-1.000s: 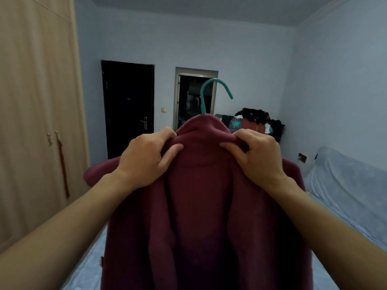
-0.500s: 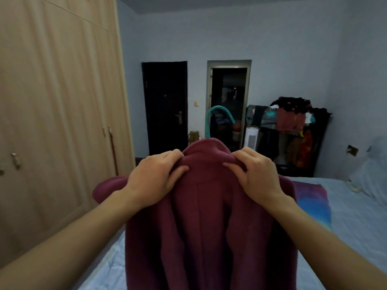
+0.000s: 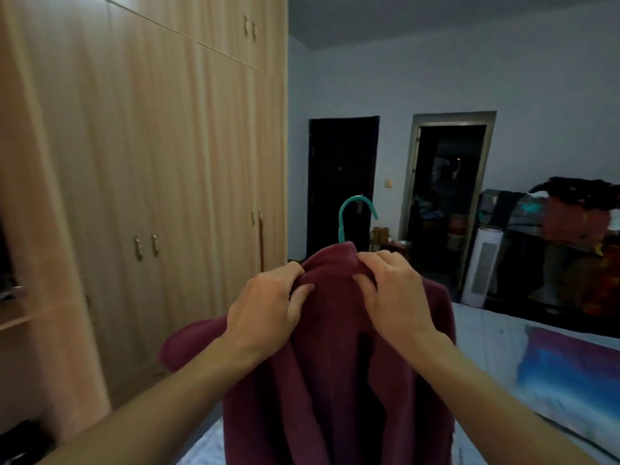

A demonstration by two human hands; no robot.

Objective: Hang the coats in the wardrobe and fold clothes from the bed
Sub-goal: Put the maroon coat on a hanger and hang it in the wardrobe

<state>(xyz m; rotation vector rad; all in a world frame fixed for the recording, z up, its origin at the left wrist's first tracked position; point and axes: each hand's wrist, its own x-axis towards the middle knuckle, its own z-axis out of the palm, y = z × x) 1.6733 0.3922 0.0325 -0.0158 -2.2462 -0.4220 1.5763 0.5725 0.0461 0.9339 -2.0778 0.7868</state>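
Bedroom, wardrobe (image 3: 151, 196) on your left, doors closed. Your left hand (image 3: 265, 310) and right hand (image 3: 396, 293) both grasp collar of maroon coat (image 3: 335, 380), already on teal hanger (image 3: 352, 213), above bed (image 3: 486, 330). Hanging not yet done; folding also remains.

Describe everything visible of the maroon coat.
The maroon coat looks like thick, fuzzy fleece or wool. It hangs upright, front open, on a hanger whose teal hook rises above the collar. The left hand and right hand pinch the collar on either side. One shoulder juts toward the wardrobe; the hem is out of frame.
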